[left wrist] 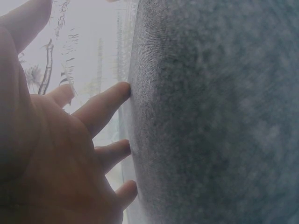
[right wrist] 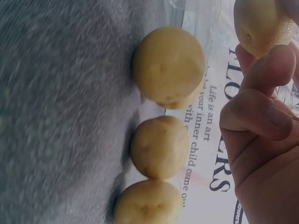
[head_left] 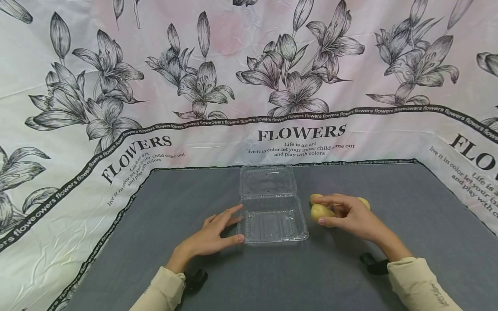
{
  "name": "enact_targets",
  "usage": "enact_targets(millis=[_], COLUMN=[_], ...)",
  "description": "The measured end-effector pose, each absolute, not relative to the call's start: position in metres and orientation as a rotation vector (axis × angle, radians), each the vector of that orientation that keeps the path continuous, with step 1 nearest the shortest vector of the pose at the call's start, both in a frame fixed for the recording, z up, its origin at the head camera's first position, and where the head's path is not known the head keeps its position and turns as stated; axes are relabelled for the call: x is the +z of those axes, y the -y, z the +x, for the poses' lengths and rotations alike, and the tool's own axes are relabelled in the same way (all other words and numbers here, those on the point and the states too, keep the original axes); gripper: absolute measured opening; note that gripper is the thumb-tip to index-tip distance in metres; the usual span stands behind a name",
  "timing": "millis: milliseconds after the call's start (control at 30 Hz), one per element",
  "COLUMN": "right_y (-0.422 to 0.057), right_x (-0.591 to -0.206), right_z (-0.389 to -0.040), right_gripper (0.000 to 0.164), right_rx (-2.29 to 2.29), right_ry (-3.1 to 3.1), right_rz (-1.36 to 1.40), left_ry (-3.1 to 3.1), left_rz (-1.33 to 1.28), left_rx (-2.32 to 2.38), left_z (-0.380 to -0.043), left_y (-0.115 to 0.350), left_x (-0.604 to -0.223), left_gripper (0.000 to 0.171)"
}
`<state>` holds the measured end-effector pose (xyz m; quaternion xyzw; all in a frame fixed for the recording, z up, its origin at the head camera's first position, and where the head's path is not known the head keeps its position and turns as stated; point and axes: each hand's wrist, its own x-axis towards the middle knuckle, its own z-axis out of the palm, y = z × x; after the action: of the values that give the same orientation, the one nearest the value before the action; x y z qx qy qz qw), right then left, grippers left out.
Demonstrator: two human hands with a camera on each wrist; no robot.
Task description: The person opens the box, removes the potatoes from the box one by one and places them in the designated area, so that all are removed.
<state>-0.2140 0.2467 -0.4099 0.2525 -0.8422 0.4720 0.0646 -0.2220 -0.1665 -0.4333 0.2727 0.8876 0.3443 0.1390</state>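
A clear plastic clamshell box point(head_left: 272, 240) stands with its lid point(head_left: 267, 181) folded back. At the box's left side is my left hand point(head_left: 212, 235), fingers spread and fairly straight, fingertips right at the wall; the same hand point(left wrist: 60, 154) shows its spread fingers in the left wrist view. To the right of the box, my right hand point(head_left: 352, 216) pinches a potato point(right wrist: 261, 25) between thumb and fingers. Below it in the right wrist view are a larger potato point(right wrist: 168, 63) and two smaller ones, a potato point(right wrist: 161, 147) and a potato point(right wrist: 148, 203). My right hand partly hides the group in the head view.
The grey tabletop point(head_left: 272, 280) runs back to a white, flower-printed cloth point(head_left: 218, 147) that rises behind and along both sides. Dark wrist straps point(head_left: 196, 280) show at both cuffs. Behind my right hand another potato point(head_left: 363, 202) peeks out.
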Motion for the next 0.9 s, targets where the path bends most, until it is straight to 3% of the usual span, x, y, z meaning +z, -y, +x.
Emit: enact_targets(millis=[900], right_y=[-0.291], right_x=[-0.42], right_z=[-0.198], right_gripper=[0.046], right_rx=[1.267], right_ry=[2.602], right_rz=[0.667], left_ry=[-2.555], left_rz=[0.775], left_rx=[0.997], left_z=[-0.223], left_y=[0.165], left_x=[-0.433], left_gripper=[0.086])
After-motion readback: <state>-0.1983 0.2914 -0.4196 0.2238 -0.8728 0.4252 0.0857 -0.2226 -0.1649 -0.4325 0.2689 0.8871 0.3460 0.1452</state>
